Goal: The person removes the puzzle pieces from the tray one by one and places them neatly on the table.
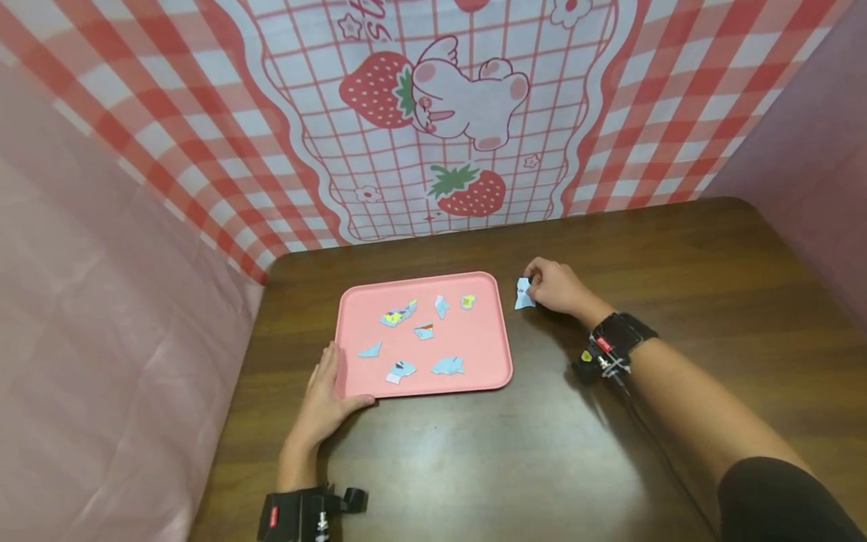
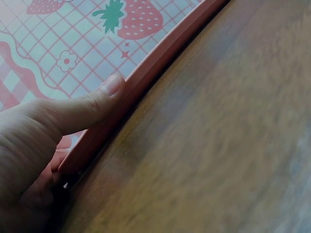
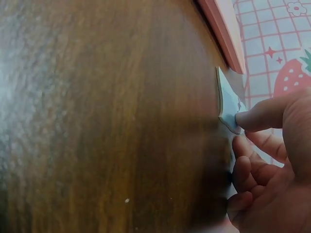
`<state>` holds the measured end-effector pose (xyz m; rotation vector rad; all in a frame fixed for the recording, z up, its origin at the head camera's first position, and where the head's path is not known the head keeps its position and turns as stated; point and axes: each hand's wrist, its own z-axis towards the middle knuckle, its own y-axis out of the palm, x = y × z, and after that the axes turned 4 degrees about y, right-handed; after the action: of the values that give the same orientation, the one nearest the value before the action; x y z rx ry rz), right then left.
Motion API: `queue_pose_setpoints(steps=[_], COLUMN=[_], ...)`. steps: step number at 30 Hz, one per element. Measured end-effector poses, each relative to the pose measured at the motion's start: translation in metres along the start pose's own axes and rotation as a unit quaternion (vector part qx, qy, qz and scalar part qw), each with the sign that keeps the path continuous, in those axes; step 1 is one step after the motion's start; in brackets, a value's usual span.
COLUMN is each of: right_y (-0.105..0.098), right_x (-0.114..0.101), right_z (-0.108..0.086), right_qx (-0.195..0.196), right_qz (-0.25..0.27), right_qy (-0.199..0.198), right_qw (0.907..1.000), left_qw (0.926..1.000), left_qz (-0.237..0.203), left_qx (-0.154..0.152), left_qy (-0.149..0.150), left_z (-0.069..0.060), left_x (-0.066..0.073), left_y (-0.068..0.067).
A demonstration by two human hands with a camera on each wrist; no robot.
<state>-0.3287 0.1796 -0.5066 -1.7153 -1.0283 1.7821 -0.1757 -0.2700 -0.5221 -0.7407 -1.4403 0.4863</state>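
My right hand (image 1: 557,287) pinches a light blue flat cut-out piece (image 1: 523,295) between thumb and fingertips, just right of the pink tray (image 1: 484,331). In the right wrist view the piece (image 3: 227,99) stands tilted near the tabletop, its far part hidden by the thumb. At the tray's near left corner rests my left hand (image 1: 323,403), its fingers along the left rim and its thumb along the front rim. The left wrist view shows that thumb (image 2: 92,104) lying straight against the rim. Several similar pieces lie apart on the tray, among them a yellow-patterned one (image 1: 397,314) and a plain blue one (image 1: 448,366).
The brown wooden table (image 1: 474,467) carries the tray. Behind it hangs a red-and-white checked cloth (image 1: 420,158) with strawberries, and pink cloth (image 1: 101,339) covers the left side. A cable (image 1: 660,452) trails from the right wrist camera (image 1: 588,366).
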Motion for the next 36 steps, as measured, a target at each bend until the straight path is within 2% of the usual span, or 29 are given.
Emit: queue_pose_setpoints(steps=[10,15,24,29,36], right_y=[0.003,0.004,0.006,0.011,0.02], right_x=[0.0,-0.001,-0.002,-0.007,-0.032], right_z=[0.002,0.003,0.001,0.002,-0.003], right_qx=[0.013,0.016,0.031,0.036,0.043], right_qz=[-0.037,-0.046,0.0,0.015,0.018], right_qy=[-0.01,-0.01,0.006,0.01,-0.007], right_qw=[0.9992,0.9988,0.9995,0.9992,0.9989], left_qw=[0.9999,0.9999,0.9998,0.9999,1.0], left_qz=[0.01,0.009,0.017,0.017,0.01], left_qx=[0.003,0.0,0.003,-0.002,-0.003], left_qy=[0.013,0.005,0.013,0.004,0.001], left_z=[0.002,0.001,0.0,0.0,0.0], left_x=[0.0,0.001,-0.001,0.0,0.001], left_y=[0.0,-0.001,-0.002,-0.003,-0.003])
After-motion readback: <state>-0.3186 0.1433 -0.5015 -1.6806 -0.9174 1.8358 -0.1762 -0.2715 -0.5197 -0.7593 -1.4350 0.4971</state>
